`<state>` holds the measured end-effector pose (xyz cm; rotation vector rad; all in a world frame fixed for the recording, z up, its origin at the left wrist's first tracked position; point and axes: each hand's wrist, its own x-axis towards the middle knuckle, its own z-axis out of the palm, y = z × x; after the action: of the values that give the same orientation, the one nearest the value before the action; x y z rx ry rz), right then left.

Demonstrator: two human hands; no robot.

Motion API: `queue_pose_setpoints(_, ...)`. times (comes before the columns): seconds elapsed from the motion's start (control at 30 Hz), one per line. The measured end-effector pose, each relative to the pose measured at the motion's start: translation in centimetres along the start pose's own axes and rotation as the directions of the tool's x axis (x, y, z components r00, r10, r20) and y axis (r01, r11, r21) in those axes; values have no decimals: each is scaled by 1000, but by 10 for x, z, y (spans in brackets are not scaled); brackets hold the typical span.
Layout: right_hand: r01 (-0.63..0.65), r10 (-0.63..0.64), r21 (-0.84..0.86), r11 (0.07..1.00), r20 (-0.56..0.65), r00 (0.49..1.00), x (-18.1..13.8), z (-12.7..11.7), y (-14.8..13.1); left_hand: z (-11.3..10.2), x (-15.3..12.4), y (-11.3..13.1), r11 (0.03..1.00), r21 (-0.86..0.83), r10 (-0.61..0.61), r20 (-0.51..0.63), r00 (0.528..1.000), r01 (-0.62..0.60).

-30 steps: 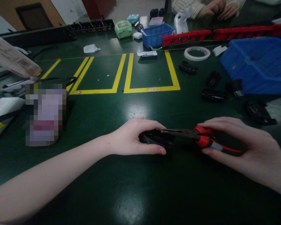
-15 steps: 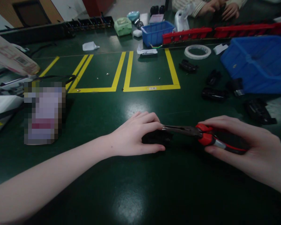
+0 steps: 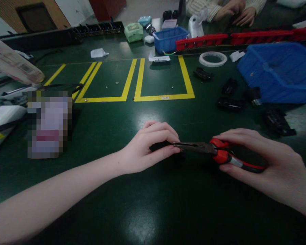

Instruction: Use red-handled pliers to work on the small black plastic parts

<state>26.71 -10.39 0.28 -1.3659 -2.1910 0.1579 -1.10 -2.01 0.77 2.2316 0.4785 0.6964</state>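
Observation:
My right hand (image 3: 267, 160) is closed around the red and black handles of needle-nose pliers (image 3: 197, 147), whose jaws point left. At the jaw tips, the thumb and fingers of my left hand (image 3: 153, 146) come together in a pinch. Whatever small thing sits between them is too small or hidden to make out. Below the jaws and behind the left fingers, a black part (image 3: 182, 153) shows only in part against the dark green table.
Several black plastic parts (image 3: 231, 103) lie at right, beside a large blue bin (image 3: 277, 71). Behind them are a roll of tape (image 3: 213, 59) and red trays (image 3: 201, 42). A phone-like pixelated object (image 3: 49, 126) is at left. Across the table, a person's hands (image 3: 244, 15) show.
My left thumb has moved up from the black part to the plier tips, closing against the fingers. The pliers have shifted slightly left and down, still in my right hand.

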Motion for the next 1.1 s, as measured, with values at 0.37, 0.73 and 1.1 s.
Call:
queue_pose_setpoints(0.37, 71, -81, -97, 993, -95, 992, -4, -3, 1, 0, 4, -3, 928, -371, -48, -65, 997, 21)
queue_pose_setpoints(0.73, 36, -42, -74, 997, -76, 996, -3, -2, -2, -12, 2, -8, 948, -308, -95, -31, 995, 81)
queue_pose_setpoints(1.1, -8, 7, -46, 999, -18, 1000, -6, 3, 6, -31, -2, -22, 967, 251, -112, 254, 961, 46)
